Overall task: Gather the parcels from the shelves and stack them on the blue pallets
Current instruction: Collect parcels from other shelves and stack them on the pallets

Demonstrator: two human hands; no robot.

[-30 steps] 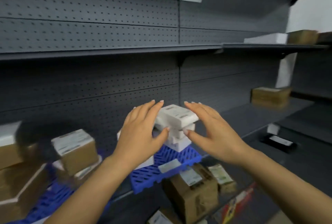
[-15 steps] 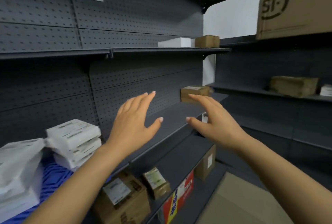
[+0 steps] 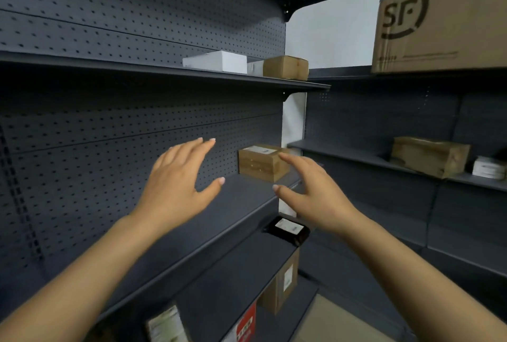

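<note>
Both grips wide and empty, left grip [image 3: 178,177], right grip [image 3: 310,193]; I've swung off the pallet stack, and the next brown parcel [image 3: 262,162] sits just beyond my fingertips.

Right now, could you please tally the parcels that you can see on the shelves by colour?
Brown boxes: 5
White parcels: 3
Black parcel: 1
Red box: 1
Blurred parcel, colour unclear: 1
Total: 11
</note>
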